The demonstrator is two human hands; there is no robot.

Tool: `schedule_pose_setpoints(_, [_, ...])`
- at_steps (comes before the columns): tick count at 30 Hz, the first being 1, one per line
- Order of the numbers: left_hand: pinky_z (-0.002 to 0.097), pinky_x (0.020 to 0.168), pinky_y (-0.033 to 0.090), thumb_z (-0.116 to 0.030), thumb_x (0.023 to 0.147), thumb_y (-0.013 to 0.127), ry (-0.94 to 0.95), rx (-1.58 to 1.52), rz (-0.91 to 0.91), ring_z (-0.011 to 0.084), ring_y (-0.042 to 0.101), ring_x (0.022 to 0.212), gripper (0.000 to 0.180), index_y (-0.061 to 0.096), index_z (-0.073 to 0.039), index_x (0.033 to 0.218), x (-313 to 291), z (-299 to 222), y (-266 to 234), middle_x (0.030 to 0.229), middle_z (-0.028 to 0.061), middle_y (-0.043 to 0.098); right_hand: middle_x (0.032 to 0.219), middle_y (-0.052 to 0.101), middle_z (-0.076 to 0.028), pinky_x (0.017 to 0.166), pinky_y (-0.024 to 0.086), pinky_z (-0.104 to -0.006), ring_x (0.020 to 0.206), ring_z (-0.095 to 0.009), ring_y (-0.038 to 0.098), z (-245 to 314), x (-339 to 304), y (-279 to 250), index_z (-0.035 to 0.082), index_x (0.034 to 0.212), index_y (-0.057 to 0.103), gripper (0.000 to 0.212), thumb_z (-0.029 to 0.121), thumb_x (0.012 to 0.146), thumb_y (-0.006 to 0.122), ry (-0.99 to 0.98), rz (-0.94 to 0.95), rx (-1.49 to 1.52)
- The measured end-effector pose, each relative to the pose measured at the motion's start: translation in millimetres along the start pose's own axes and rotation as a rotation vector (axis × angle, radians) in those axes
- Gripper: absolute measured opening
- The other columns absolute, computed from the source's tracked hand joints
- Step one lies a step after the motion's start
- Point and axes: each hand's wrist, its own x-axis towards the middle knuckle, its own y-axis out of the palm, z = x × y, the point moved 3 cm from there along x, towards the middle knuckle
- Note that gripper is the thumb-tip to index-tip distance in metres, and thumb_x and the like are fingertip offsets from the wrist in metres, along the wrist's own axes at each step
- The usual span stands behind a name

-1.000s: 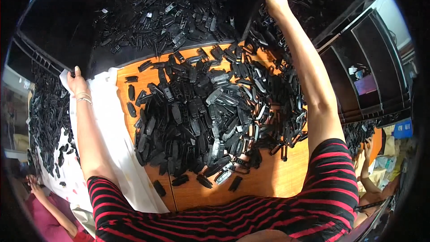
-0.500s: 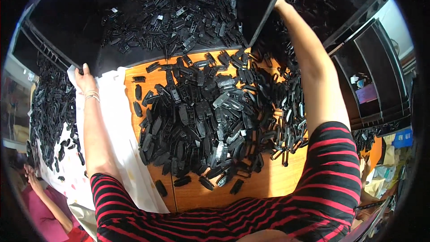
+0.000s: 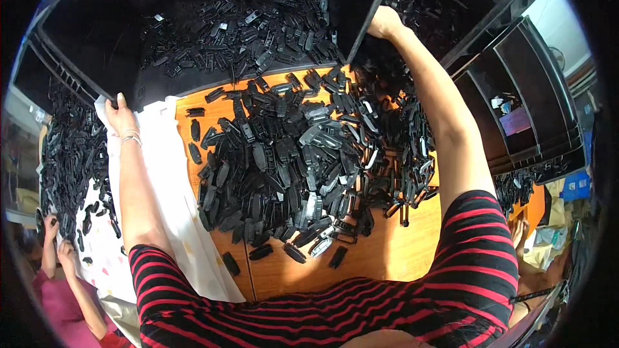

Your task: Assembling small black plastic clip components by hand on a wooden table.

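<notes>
A large black bin lies tipped at the far side of the table, its mouth toward me. Inside and in front of it spreads a heap of small black plastic parts, elongated and clip-like. My left hand is closed on the bin's near left edge, thumb up, beside a white sheet. With the arm stretched far forward, my right hand grips the edge of the bin's right wall; some of its fingers are hidden behind that wall.
Under the heap is an orange wooden table. At the left, another person's hands work near more black parts. Beyond my right arm stands a dark bin with a purple label. A blue box is at far right.
My right hand has shifted left and toward me along with the bin's right wall edge. My left hand keeps its hold. The other person's hands at left have risen and parted.
</notes>
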Motion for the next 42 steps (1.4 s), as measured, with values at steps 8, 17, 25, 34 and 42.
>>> schedule_pose_setpoints(8, [0.0331, 0.099, 0.039, -0.029, 0.090, 0.065, 0.067, 0.038, 0.020, 0.0267, 0.055, 0.112, 0.056, 0.048, 0.009, 0.127, -6, -7, 6, 0.123, 0.0190, 0.059, 0.102, 0.066, -0.022, 0.082, 0.053, -0.0452, 0.092, -0.036, 0.066, 24, -48, -27, 0.002, 0.098, 0.067, 0.028, 0.022, 0.083, 0.055, 0.337, -0.048, 0.070])
schedule_pose_setpoints(17, [0.0344, 0.101, 0.038, -0.032, 0.090, 0.065, 0.067, 0.053, 0.014, 0.0287, 0.054, 0.115, 0.061, 0.047, 0.009, 0.130, 8, 17, -3, 0.125, 0.0217, 0.058, 0.123, 0.058, -0.019, 0.092, 0.048, -0.0430, 0.108, -0.037, 0.059, 87, -94, -78, 0.011, 0.118, 0.065, 0.047, 0.038, 0.080, 0.072, 0.147, 0.390, 0.263])
schedule_pose_setpoints(25, [0.0340, 0.099, 0.040, -0.031, 0.089, 0.066, 0.112, 0.096, 0.008, 0.0284, 0.056, 0.112, 0.058, 0.049, 0.008, 0.128, -2, 0, 12, 0.122, 0.0213, 0.060, 0.143, 0.040, -0.012, 0.093, 0.048, -0.0517, 0.122, -0.039, 0.049, 17, -55, -24, 0.019, 0.133, 0.049, 0.058, 0.035, 0.081, 0.069, 0.443, 0.006, -0.010])
schedule_pose_setpoints(34, [0.0336, 0.097, 0.041, -0.018, 0.090, 0.062, -0.109, 0.107, 0.121, 0.0292, 0.059, 0.110, 0.047, 0.050, 0.006, 0.128, 1, -5, 1, 0.122, 0.0193, 0.061, 0.125, 0.048, -0.013, 0.091, 0.051, -0.0444, 0.115, -0.036, 0.052, 68, -71, -32, 0.014, 0.123, 0.059, 0.053, 0.039, 0.078, 0.072, 0.339, 0.178, -0.055])
schedule_pose_setpoints(42, [0.0305, 0.108, 0.034, -0.004, 0.088, 0.057, 0.167, -0.106, 0.539, 0.0241, 0.049, 0.127, 0.046, 0.050, -0.002, 0.133, -116, -121, -13, 0.135, 0.0158, 0.053, 0.123, 0.051, -0.014, 0.094, 0.049, -0.0426, 0.113, -0.036, 0.053, 116, -117, -34, 0.018, 0.121, 0.063, 0.046, 0.044, 0.082, 0.064, 0.308, 0.271, 0.088])
